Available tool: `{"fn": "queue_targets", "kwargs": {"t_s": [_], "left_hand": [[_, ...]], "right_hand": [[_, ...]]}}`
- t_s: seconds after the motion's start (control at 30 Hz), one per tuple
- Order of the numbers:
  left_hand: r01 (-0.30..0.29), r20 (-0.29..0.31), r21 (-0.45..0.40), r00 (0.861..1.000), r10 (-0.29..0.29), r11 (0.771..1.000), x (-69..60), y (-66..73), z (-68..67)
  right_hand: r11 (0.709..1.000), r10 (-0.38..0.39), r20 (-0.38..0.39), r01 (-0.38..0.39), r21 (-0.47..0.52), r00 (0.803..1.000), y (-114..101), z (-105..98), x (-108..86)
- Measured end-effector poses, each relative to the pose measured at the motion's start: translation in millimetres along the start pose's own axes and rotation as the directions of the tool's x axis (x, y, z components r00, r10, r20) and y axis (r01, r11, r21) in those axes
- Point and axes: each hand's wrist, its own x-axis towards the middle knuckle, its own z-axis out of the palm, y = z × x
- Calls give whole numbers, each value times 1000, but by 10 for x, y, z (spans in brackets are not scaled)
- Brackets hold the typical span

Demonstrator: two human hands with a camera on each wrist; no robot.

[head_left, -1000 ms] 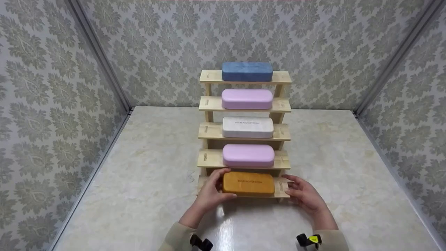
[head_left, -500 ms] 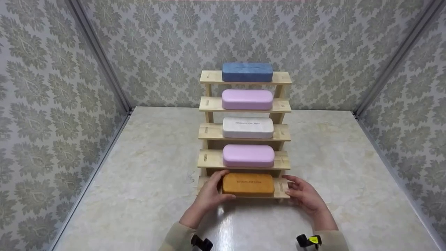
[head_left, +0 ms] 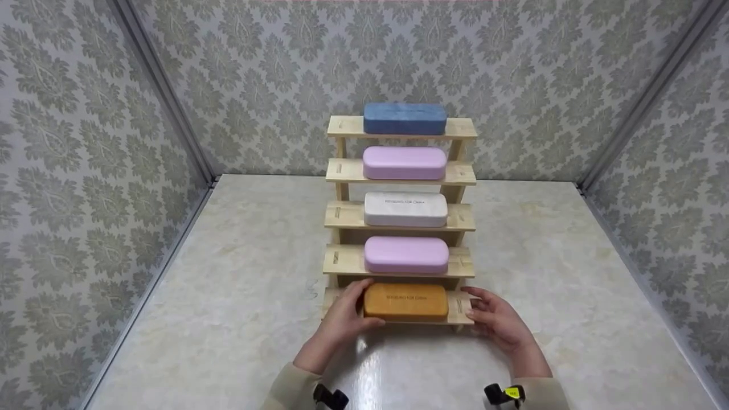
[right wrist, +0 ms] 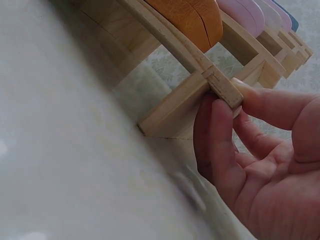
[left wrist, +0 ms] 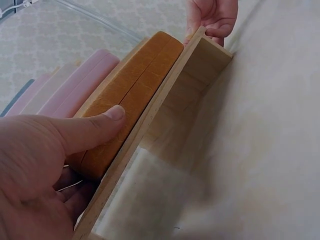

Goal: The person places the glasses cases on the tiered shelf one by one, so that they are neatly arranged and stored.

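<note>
A five-tier wooden display rack point(head_left: 337, 259) stands on the table with one glasses case on each step. On the lowest step lies an orange-brown glasses case point(head_left: 405, 302). My left hand point(head_left: 344, 313) holds its left end, the thumb point(left wrist: 97, 131) on the front side and the other fingers behind it. At the right end of that same step, my right hand point(head_left: 498, 319) pinches the board's end point(right wrist: 227, 90) between thumb and fingers, apart from the case. Higher up sit a pink case point(head_left: 406, 254), a white case point(head_left: 405, 209), another pink case point(head_left: 404, 163) and a blue case point(head_left: 404, 118).
The rack stands on a pale marbled table point(head_left: 250, 256). Patterned walls point(head_left: 256, 85) rise behind it and on both sides, with grey metal strips point(head_left: 165, 97) at the corners. Glossy table surface lies in front of the rack.
The orange-brown glasses case has shifted very slightly toward the front and left, with my left hand on it. My right hand stays on the board's end.
</note>
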Motion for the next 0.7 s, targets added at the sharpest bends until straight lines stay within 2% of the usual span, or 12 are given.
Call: {"fn": "queue_targets", "kwargs": {"t_s": [0.17, 0.37, 0.57, 0.7], "left_hand": [[0, 1, -3, 1000, 0, 1000, -4, -2, -1], [-36, -10, -9, 999, 36, 999, -37, -30, -39], [-71, -49, -26, 996, 70, 997, -99, -102, -144], [-112, -106, -60, 989, 105, 992, -166, -188, -248]], "right_hand": [[1000, -9, 3, 9, 15, 1000, -5, -4, -5], [1000, 5, 1, -5, 7, 1000, -11, -7, 0], [996, 12, -1, -12, -89, 1000, -55, -23, -4], [988, 13, -6, -14, -151, 1000, -105, -67, -10]]}}
